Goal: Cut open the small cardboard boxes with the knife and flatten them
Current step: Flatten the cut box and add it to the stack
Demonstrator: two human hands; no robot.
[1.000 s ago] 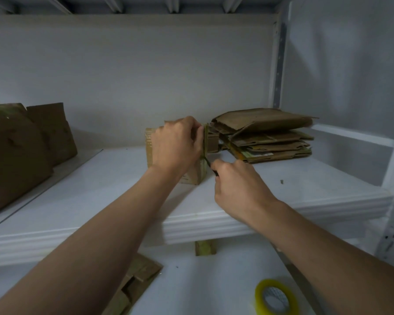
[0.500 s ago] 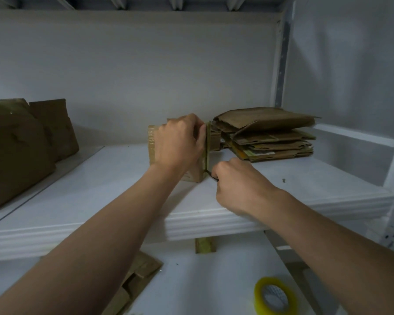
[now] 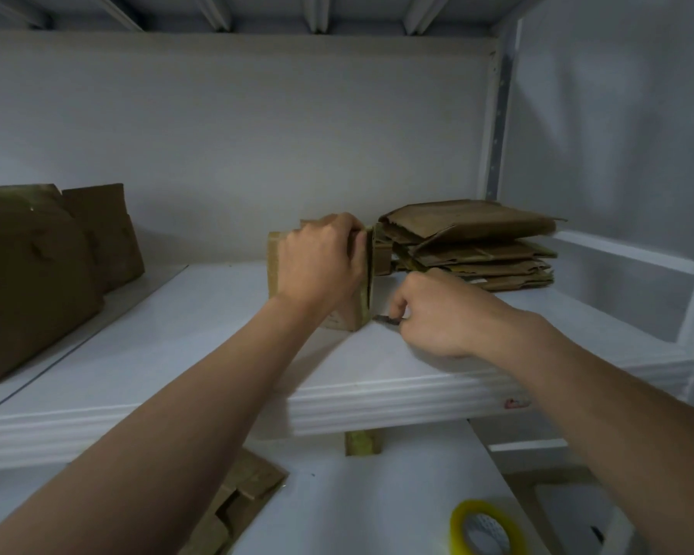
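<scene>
From the head camera, the small cardboard box (image 3: 274,258) stands upright on the white shelf (image 3: 177,334), its long axis vertical. The left hand (image 3: 321,262) grips the top of the box. The right hand (image 3: 445,314) pinches the knife (image 3: 385,320), which lies roughly level with its tip pointing left at the box's lower corner.

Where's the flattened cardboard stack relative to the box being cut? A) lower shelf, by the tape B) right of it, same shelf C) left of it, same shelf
B: the flattened stack lies on the shelf just right of the box that the left hand grips.
</scene>
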